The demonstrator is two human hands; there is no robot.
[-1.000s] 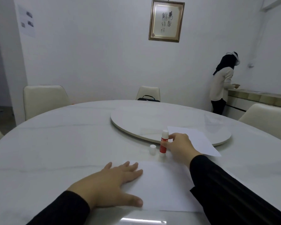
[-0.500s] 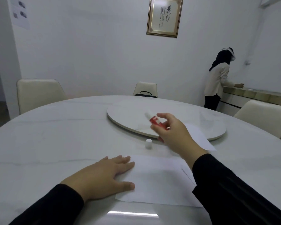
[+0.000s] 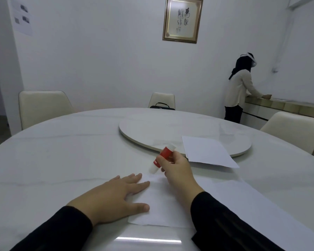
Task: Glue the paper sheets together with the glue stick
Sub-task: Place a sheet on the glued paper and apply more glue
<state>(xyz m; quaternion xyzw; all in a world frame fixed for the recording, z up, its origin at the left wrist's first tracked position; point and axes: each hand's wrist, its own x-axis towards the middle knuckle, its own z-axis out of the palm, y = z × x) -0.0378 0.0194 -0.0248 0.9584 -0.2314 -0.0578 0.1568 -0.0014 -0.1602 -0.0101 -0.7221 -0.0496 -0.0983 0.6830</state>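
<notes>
Holding item one: right hand (image 3: 176,169), fingers curled round a glue stick (image 3: 162,158), red barrel with white ends, tilted, its lower white end pointing down and left just above the far left corner of the near paper sheet (image 3: 170,201); whether that tip touches the paper cannot be told.

Item two: left hand (image 3: 114,198), flat, fingers straight and spread, palm down, fingertips and thumb resting on the left edge of the near paper sheet, heel of the hand on the table (image 3: 53,160). Both wrists in black sleeves.

Item three: near paper sheet, white, lying flat at the near edge of the table, partly covered on its right by the right forearm.

Item four: second paper sheet (image 3: 207,153), white, further away and to the right, lying half on the turntable (image 3: 152,127) and half overhanging its near rim.

Item five: table, round, pale marbled top, with the round turntable at its centre.

Surroundings: cream chairs (image 3: 42,105) at left, far and right; a dark bag (image 3: 161,106) on the far chair; a framed calligraphy piece (image 3: 182,19) on the far wall; another person (image 3: 240,89) standing at far right at a counter (image 3: 286,107), back turned.
</notes>
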